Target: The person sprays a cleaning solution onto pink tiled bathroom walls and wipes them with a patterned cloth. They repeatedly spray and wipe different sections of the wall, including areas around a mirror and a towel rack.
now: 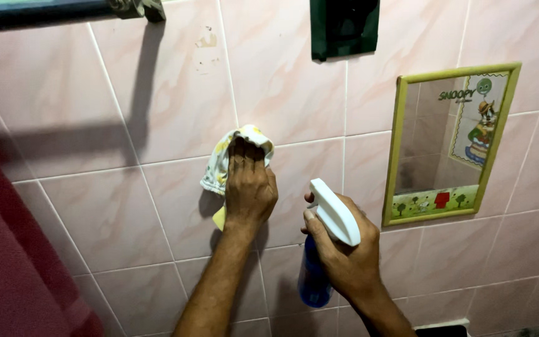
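Tiles [126, 206], pink, fill the wall; a mirror [450, 143] hangs at right. My right hand [344, 256] grips a blue spray bottle [329, 237] tight. My left hand [249, 187] presses a cloth [219, 162] flat against them.

The left hand [250, 187] presses a crumpled white-and-yellow cloth [229, 159] flat against the pink tiled wall [126, 212]. Just right of it and lower, the right hand [344, 253] holds a blue spray bottle with a white trigger head [325, 249]. Further right, a small yellow-framed mirror [450, 143] hangs on the wall. A dark red curtain [14, 268] hangs at far left, below a dark rail [45, 11].
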